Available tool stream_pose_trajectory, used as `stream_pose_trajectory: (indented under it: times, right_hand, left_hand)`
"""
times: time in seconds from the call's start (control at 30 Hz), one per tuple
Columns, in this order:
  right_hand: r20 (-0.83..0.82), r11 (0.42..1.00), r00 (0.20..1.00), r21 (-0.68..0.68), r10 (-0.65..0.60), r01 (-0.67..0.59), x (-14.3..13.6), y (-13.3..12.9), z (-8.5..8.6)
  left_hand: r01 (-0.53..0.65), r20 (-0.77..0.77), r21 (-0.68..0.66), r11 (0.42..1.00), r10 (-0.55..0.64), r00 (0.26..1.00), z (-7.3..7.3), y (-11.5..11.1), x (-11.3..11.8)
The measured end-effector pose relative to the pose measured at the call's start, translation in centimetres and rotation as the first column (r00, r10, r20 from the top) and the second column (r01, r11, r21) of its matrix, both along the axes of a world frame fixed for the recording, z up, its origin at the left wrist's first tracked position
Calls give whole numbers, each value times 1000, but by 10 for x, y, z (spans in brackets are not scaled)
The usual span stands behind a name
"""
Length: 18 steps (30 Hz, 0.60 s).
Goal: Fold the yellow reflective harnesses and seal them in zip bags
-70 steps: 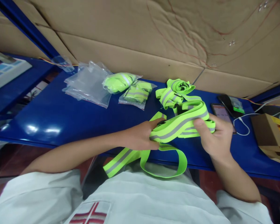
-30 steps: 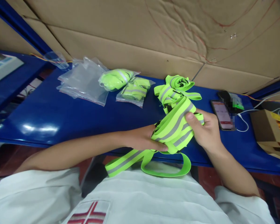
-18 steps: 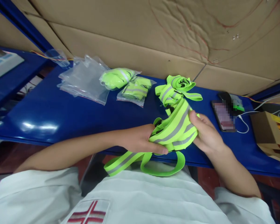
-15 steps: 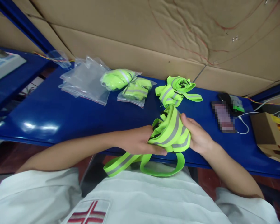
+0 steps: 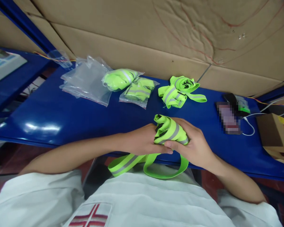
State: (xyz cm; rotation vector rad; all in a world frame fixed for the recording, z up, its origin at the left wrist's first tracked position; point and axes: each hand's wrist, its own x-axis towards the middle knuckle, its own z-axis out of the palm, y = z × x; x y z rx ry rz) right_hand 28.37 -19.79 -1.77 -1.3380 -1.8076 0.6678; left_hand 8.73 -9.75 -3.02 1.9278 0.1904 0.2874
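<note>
A bundle of neon green strap [image 5: 171, 130] with grey reflective stripes is held between both hands above the table's front edge. My left hand [image 5: 145, 140] grips its left side, fingers partly hidden by the strap. My right hand [image 5: 196, 142] wraps the right side, its thumb across the lower front. Loose strap loops [image 5: 165, 173] hang below the hands against the shirt. Beyond the bundle lie rolled green straps [image 5: 172, 94] with a loose end pointing right. Farther left are two clear bags holding green straps, one rounded [image 5: 119, 79], one flatter [image 5: 139, 91].
Flat clear plastic bags [image 5: 87, 82] lie at the left back of the blue table [image 5: 85, 121], beside a clear cup [image 5: 59, 58]. On the right are a phone [image 5: 228, 118], a white cable and a cardboard box [image 5: 272, 132]. Cardboard [image 5: 132, 44] stands behind.
My right hand has closed further around the bundle, its thumb now lower and across the front. The bundle looks smaller and more tightly gathered. My left hand has barely moved.
</note>
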Motion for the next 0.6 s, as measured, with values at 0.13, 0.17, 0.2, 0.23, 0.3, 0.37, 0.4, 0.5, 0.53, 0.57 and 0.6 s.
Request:
stream_pose_trajectory:
  times: [0.13, 0.17, 0.2, 0.23, 0.3, 0.37, 0.4, 0.5, 0.53, 0.57, 0.6]
  right_hand:
    - [-50, 997, 996, 4, -72, 72, -2, 2, 7]
    - [-58, 995, 993, 8, -103, 104, -1, 3, 8]
    - [-68, 990, 988, 21, -139, 141, 1, 4, 10]
    - [-80, 982, 980, 44, -182, 186, 4, 5, 11]
    - [-104, 951, 956, 114, -275, 286, 11, 6, 14]
    - [-129, 903, 923, 195, -363, 382, 20, 6, 15]
    - [-146, 880, 907, 223, -396, 420, 24, 6, 16]
    - [-187, 836, 879, 276, -438, 475, 30, 5, 17]
    - [-184, 831, 881, 294, -437, 473, 30, 4, 17]
    - [-169, 829, 886, 313, -432, 464, 29, 4, 17]
    - [-148, 830, 892, 325, -428, 453, 27, 4, 17]
  left_hand:
    - [-49, -28, -143, 989, 45, 999, 5, -1, 4]
    - [-52, -55, -186, 981, 42, 998, 7, 0, 5]
    - [-59, -82, -223, 973, 42, 996, 9, 0, 5]
    - [-77, -106, -253, 964, 52, 993, 10, 0, 5]
    - [-148, -137, -258, 955, 116, 984, 12, 0, 5]
    - [-220, -154, -184, 958, 193, 969, 13, -2, 5]
    - [-237, -161, -136, 962, 215, 963, 13, -4, 4]
    - [-238, -120, -54, 970, 230, 966, 11, -8, 4]
    - [-235, -95, -55, 970, 229, 969, 11, -10, 4]
    - [-233, -76, -66, 970, 228, 971, 10, -10, 4]
    - [-231, -68, -85, 969, 226, 972, 9, -11, 5]
